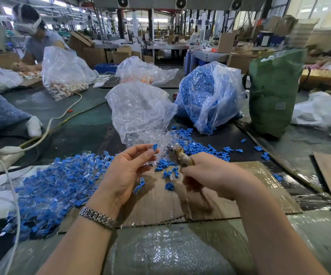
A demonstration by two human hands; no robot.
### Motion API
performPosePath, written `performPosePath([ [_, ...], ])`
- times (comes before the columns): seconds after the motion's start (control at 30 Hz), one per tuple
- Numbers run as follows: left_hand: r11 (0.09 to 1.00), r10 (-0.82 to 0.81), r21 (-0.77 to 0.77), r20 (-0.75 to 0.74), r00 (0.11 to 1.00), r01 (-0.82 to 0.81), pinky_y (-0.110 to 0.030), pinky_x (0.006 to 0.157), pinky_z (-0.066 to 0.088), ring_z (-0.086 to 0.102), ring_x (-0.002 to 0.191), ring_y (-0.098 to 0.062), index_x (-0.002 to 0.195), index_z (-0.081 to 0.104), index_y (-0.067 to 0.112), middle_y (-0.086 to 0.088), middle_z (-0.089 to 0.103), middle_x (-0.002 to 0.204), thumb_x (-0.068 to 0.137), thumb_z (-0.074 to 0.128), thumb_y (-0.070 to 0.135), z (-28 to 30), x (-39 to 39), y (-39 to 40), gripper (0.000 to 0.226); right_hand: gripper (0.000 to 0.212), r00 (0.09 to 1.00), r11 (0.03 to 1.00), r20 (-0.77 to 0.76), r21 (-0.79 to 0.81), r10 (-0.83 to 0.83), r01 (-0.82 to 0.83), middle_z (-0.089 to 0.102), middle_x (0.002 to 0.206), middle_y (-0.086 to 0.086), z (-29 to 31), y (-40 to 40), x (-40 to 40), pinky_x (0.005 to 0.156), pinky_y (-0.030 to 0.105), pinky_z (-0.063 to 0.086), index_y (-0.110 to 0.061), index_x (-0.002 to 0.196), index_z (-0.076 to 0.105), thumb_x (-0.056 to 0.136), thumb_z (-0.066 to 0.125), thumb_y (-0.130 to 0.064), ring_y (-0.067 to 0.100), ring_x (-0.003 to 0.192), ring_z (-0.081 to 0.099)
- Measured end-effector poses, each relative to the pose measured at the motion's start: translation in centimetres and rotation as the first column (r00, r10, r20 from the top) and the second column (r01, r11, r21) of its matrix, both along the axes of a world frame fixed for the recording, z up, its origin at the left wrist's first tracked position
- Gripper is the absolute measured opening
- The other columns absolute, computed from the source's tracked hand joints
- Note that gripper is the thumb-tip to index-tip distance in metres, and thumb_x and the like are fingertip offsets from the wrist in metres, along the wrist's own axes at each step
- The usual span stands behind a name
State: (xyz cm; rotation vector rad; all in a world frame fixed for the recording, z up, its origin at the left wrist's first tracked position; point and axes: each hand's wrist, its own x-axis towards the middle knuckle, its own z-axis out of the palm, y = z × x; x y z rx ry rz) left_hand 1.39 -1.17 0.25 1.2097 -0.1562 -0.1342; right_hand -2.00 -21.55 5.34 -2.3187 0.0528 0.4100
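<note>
My left hand (pixel 127 171) is raised palm up over a sheet of cardboard (pixel 160 203) and pinches a small blue plastic cap with a clear piece (pixel 154 149) between thumb and fingertips. My right hand (pixel 206 171) grips a worn brownish tool (pixel 183 156) whose tip points toward that piece. A heap of assembled blue-and-clear parts (pixel 57 187) lies to the left. Loose blue caps (pixel 200 147) are scattered just beyond my hands.
A clear bag of transparent parts (pixel 140 112) and a bag of blue caps (pixel 206 96) stand behind the work spot. A green sack (pixel 271 90) is at the right. Another person (pixel 35 36) works at the far left. White cables (pixel 47 128) cross the table; bubble wrap (pixel 160 253) lies nearest me.
</note>
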Motion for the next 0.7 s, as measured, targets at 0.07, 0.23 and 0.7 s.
performPosePath([
  [0.07, 1.0, 0.014, -0.01, 0.006, 1.0, -0.014, -0.017, 0.067, 0.055, 0.073, 0.091, -0.01, 0.095, 0.082, 0.024, -0.006, 0.078, 0.105, 0.077, 0.077, 0.021, -0.1, 0.0, 0.0, 0.019, 0.014, 0.992, 0.982, -0.074, 0.169, 0.097, -0.084, 0.072, 0.082, 0.016, 0.7, 0.7, -0.3, 0.078, 0.045, 0.058, -0.004, 0.09, 0.054, 0.102, 0.048, -0.01, 0.026, 0.073, 0.07],
  [0.23, 1.0, 0.016, -0.014, 0.03, 0.999, -0.015, -0.019, 0.068, 0.056, 0.073, 0.087, -0.008, 0.094, 0.082, 0.024, -0.001, 0.079, 0.099, 0.075, 0.078, 0.023, 0.1, -0.1, -0.1, 0.02, 0.014, 0.979, 0.965, -0.089, 0.209, 0.182, -0.16, 0.073, 0.083, 0.01, 1.4, 1.8, -0.9, 0.081, 0.042, 0.059, -0.004, 0.097, 0.056, 0.104, 0.047, -0.013, 0.021, 0.075, 0.071],
  [0.7, 0.979, 0.071, 0.183, 0.109, 0.992, -0.09, -0.02, 0.072, 0.058, 0.071, 0.082, -0.012, 0.095, 0.082, 0.025, -0.006, 0.079, 0.098, 0.076, 0.075, 0.023, 0.0, -0.6, -0.6, 0.02, 0.036, 0.993, 0.978, 0.024, 0.172, 0.115, -0.117, 0.063, 0.067, 0.006, -0.5, 2.4, -0.9, 0.074, 0.048, 0.059, -0.009, 0.083, 0.054, 0.106, 0.047, -0.036, 0.027, 0.063, 0.065],
])
